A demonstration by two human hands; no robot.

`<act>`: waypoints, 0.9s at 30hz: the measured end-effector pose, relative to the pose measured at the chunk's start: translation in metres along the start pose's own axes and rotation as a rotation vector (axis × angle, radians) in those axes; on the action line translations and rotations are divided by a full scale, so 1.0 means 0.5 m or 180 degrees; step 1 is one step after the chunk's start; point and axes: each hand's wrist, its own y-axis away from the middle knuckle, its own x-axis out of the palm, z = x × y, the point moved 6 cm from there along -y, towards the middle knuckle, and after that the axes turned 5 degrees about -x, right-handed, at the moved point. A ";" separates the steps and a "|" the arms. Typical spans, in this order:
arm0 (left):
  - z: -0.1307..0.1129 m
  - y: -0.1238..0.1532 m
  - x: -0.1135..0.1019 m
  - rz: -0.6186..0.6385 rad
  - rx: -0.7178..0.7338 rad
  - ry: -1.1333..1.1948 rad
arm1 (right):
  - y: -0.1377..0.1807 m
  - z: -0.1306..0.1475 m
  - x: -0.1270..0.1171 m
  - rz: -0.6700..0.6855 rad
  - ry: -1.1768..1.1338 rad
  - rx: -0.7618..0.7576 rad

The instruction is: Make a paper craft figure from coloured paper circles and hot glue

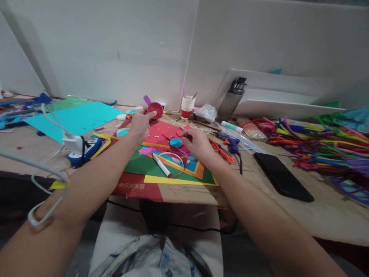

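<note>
Toward the desk's (331, 217) back edge, our left hand (142, 125) grasps a seemingly tabbed red disc (155, 109); blue disc (176, 142) untabbed, right hand's (198, 144) hold unclear.

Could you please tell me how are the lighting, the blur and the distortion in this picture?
Head view: light is soft and dull, with dark shadow below the table; head view: the forearms look stretched toward the lower corners; head view: the pipe cleaners at the far right look smeared, and the red round piece in the left hand lacks fine detail.
</note>
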 end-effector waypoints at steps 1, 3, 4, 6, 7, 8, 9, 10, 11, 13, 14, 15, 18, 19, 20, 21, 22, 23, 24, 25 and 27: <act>-0.006 -0.002 -0.003 -0.0011 0.0062 0.0030 | 0.000 0.000 -0.004 -0.0047 -0.0003 -0.0019; -0.013 -0.006 -0.009 -0.0059 0.0137 0.0070 | -0.001 -0.003 -0.014 -0.0148 -0.0028 -0.0028; -0.015 -0.008 -0.012 -0.0080 0.0150 0.0075 | -0.001 -0.004 -0.018 -0.0186 -0.0034 -0.0034; -0.017 -0.009 -0.014 -0.0084 0.0160 0.0064 | 0.000 -0.007 -0.025 -0.0243 -0.0049 -0.0044; -0.018 -0.008 -0.013 -0.0066 0.0166 0.0054 | 0.000 -0.008 -0.028 -0.0261 -0.0055 -0.0052; -0.020 -0.007 -0.011 -0.0044 0.0177 0.0048 | 0.001 -0.008 -0.030 -0.0279 -0.0061 -0.0057; -0.021 -0.005 -0.009 -0.0019 0.0181 0.0042 | 0.001 -0.008 -0.032 -0.0292 -0.0072 -0.0060; -0.022 -0.003 -0.006 0.0009 0.0166 0.0035 | 0.002 -0.007 -0.033 -0.0298 -0.0093 -0.0067; -0.021 -0.001 -0.003 0.0029 0.0121 0.0025 | 0.003 -0.005 -0.033 -0.0295 -0.0122 -0.0084; -0.014 0.004 0.003 0.0075 -0.0078 -0.0006 | 0.004 0.004 -0.030 -0.0265 -0.0213 -0.0164; -0.008 0.006 0.006 0.0110 -0.0207 -0.0027 | 0.005 0.010 -0.028 -0.0237 -0.0278 -0.0220; -0.003 0.009 0.008 0.0146 -0.0317 -0.0044 | 0.007 0.018 -0.024 -0.0188 -0.0347 -0.0287; 0.006 0.013 0.012 0.0248 -0.0448 -0.0036 | 0.010 0.049 -0.007 0.0102 -0.0541 -0.0472; 0.006 0.013 0.012 0.0253 -0.0439 -0.0016 | 0.011 0.061 0.000 0.0227 -0.0590 -0.0521; 0.006 0.013 0.011 0.0237 -0.0421 0.0009 | 0.012 0.073 0.007 0.0357 -0.0627 -0.0571; 0.005 0.012 0.009 0.0209 -0.0404 0.0033 | 0.011 0.086 0.015 0.0487 -0.0650 -0.0619; 0.003 0.012 0.007 0.0175 -0.0392 0.0051 | 0.010 0.098 0.023 0.0616 -0.0652 -0.0671; 0.001 0.011 0.005 0.0141 -0.0378 0.0066 | 0.008 0.111 0.031 0.0742 -0.0622 -0.0734; -0.001 0.011 0.004 0.0111 -0.0366 0.0079 | 0.006 0.123 0.040 0.0869 -0.0560 -0.0810; -0.003 0.011 0.003 0.0093 -0.0357 0.0086 | 0.002 0.134 0.049 0.0998 -0.0475 -0.0884; -0.005 0.013 0.004 0.0080 -0.0356 0.0095 | -0.007 0.153 0.069 0.1238 -0.0243 -0.0992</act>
